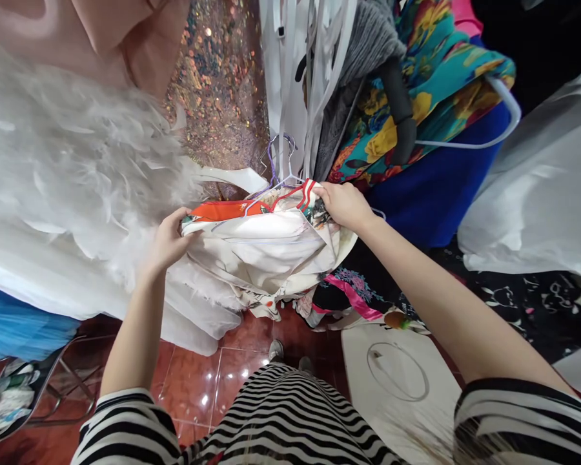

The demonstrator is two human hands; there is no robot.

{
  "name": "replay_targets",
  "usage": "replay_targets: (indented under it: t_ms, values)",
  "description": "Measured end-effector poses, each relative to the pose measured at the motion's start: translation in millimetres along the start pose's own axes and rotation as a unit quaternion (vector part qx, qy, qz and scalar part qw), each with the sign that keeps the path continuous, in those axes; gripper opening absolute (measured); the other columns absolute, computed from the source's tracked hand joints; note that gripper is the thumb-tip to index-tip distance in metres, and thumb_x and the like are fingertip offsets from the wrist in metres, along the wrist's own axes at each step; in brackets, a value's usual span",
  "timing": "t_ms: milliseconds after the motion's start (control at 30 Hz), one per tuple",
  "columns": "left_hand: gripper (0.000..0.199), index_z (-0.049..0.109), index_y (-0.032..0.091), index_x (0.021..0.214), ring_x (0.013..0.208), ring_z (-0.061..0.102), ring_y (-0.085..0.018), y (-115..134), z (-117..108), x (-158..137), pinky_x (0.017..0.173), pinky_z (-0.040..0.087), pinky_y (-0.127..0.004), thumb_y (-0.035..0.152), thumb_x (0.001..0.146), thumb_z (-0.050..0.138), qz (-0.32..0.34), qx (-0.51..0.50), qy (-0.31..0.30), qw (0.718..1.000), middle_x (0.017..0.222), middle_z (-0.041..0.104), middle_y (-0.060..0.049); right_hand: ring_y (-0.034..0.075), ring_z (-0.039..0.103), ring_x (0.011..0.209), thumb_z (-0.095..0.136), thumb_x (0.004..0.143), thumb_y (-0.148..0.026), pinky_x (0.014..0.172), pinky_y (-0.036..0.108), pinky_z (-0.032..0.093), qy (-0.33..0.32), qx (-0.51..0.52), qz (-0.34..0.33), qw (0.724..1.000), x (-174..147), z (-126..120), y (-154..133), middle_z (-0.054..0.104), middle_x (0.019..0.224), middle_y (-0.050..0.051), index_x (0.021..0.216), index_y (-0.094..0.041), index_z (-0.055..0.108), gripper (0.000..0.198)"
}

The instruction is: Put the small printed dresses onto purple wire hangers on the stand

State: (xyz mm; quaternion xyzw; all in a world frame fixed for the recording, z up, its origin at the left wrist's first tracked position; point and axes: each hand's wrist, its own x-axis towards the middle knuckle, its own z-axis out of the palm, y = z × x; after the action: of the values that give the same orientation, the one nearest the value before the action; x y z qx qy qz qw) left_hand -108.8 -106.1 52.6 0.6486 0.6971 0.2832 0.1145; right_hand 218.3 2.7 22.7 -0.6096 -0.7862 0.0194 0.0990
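Observation:
In front of me a cream garment with orange and red-striped trim (271, 252) is stretched between my hands, its printed lower part hanging over the floor. My left hand (172, 237) pinches its left edge beside the orange band. On the other side, my right hand (345, 205) grips the corner with the red and white stripes. A pale wire hanger (291, 175) sits at the garment's top edge, its hook pointing up. Close behind that hook is a purple hanger (272, 158). The fingertips of both hands are partly hidden by cloth.
White feathered clothing (77, 148) hangs at left, beside a sequined dress (217, 84). A floral teal garment (430, 84) and a white hanger (506, 113) are at upper right. A white board (397, 368) with a coiled cable lies below, on red floor tiles (193, 381).

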Motion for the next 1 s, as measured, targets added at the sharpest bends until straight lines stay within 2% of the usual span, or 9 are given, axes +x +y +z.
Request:
replay_targets:
  t_ms: [167, 333, 400, 533, 700, 800, 867, 933, 1000]
  values:
    - [0.03, 0.064, 0.022, 0.1, 0.086, 0.065, -0.024, -10.8, 9.8, 9.5, 0.081, 0.052, -0.03, 0.02, 0.071, 0.055, -0.013, 0.119, 0.094, 0.988, 0.087, 0.069, -0.004, 0.033, 0.071, 0.1, 0.024, 0.107, -0.038, 0.074, 0.034, 0.043, -0.019, 0.007, 0.002, 1.0, -2.6, -3.6, -5.9, 0.076, 0.111, 0.019, 0.123, -0.017, 0.068, 0.051]
    - [0.032, 0.066, 0.022, 0.098, 0.098, 0.067, -0.029, -17.6, 14.7, 9.7, 0.086, 0.052, -0.035, 0.013, 0.073, 0.05, 0.002, 0.198, 0.114, 0.974, 0.093, 0.071, -0.01, 0.032, 0.071, 0.102, 0.024, 0.107, -0.035, 0.077, 0.034, 0.044, -0.025, 0.011, -0.005, 1.0, -1.7, -1.8, -6.7, 0.076, 0.111, 0.018, 0.121, -0.016, 0.068, 0.05]
    - [0.032, 0.066, 0.022, 0.098, 0.1, 0.067, -0.029, -17.5, 14.6, 6.4, 0.087, 0.053, -0.035, 0.013, 0.073, 0.048, 0.01, 0.195, 0.098, 0.976, 0.098, 0.071, -0.011, 0.031, 0.071, 0.101, 0.024, 0.107, -0.038, 0.077, 0.034, 0.044, -0.018, 0.014, -0.011, 1.0, -0.8, -0.4, -5.4, 0.076, 0.11, 0.017, 0.12, -0.016, 0.068, 0.051]
    - [0.031, 0.064, 0.022, 0.105, 0.092, 0.067, -0.025, -18.5, 10.3, 1.6, 0.083, 0.054, -0.034, 0.021, 0.077, 0.052, 0.008, 0.134, 0.067, 0.989, 0.095, 0.072, -0.007, 0.032, 0.07, 0.103, 0.023, 0.108, -0.038, 0.078, 0.034, 0.044, -0.024, 0.008, 0.0, 1.0, -1.0, -2.1, -5.3, 0.076, 0.111, 0.018, 0.122, -0.017, 0.067, 0.051]
    - [0.023, 0.062, 0.023, 0.097, 0.092, 0.066, -0.027, -14.8, 4.3, -4.8, 0.083, 0.054, -0.036, 0.031, 0.076, 0.059, -0.037, 0.109, 0.07, 0.991, 0.092, 0.07, -0.007, 0.032, 0.071, 0.104, 0.024, 0.108, -0.038, 0.08, 0.035, 0.044, -0.032, 0.02, 0.0, 0.999, -1.1, -2.7, -7.2, 0.075, 0.112, 0.019, 0.123, -0.016, 0.066, 0.05]
    - [0.011, 0.06, 0.024, 0.086, 0.099, 0.065, -0.031, -5.4, 2.5, -9.9, 0.088, 0.051, -0.041, 0.028, 0.076, 0.057, -0.055, 0.151, 0.12, 0.98, 0.094, 0.068, -0.009, 0.033, 0.07, 0.103, 0.025, 0.108, -0.039, 0.079, 0.035, 0.044, -0.023, 0.027, -0.006, 0.999, 1.5, 2.4, -4.9, 0.075, 0.113, 0.019, 0.12, -0.016, 0.067, 0.05]
    - [0.008, 0.058, 0.025, 0.082, 0.1, 0.064, -0.031, 0.8, 1.6, -11.1, 0.089, 0.05, -0.041, 0.024, 0.075, 0.055, -0.043, 0.171, 0.153, 0.972, 0.093, 0.067, -0.009, 0.032, 0.07, 0.103, 0.025, 0.108, -0.038, 0.078, 0.035, 0.044, -0.014, 0.029, -0.015, 0.999, 3.5, 6.3, -2.5, 0.076, 0.113, 0.018, 0.118, -0.017, 0.068, 0.049]
    - [0.01, 0.056, 0.026, 0.083, 0.095, 0.065, -0.029, 5.1, 1.0, -9.4, 0.087, 0.05, -0.04, 0.023, 0.074, 0.055, -0.03, 0.162, 0.145, 0.976, 0.089, 0.066, -0.006, 0.031, 0.07, 0.102, 0.025, 0.108, -0.038, 0.078, 0.034, 0.044, -0.007, 0.032, -0.025, 0.999, 4.9, 9.1, -0.6, 0.076, 0.112, 0.017, 0.116, -0.017, 0.068, 0.049]
    - [0.013, 0.056, 0.026, 0.088, 0.09, 0.065, -0.028, 7.4, 1.1, -5.0, 0.084, 0.051, -0.038, 0.024, 0.075, 0.056, -0.035, 0.136, 0.111, 0.984, 0.085, 0.066, -0.004, 0.031, 0.07, 0.102, 0.025, 0.108, -0.038, 0.077, 0.033, 0.043, -0.005, 0.036, -0.028, 0.999, 5.5, 10.5, -0.2, 0.076, 0.111, 0.016, 0.116, -0.017, 0.069, 0.049]
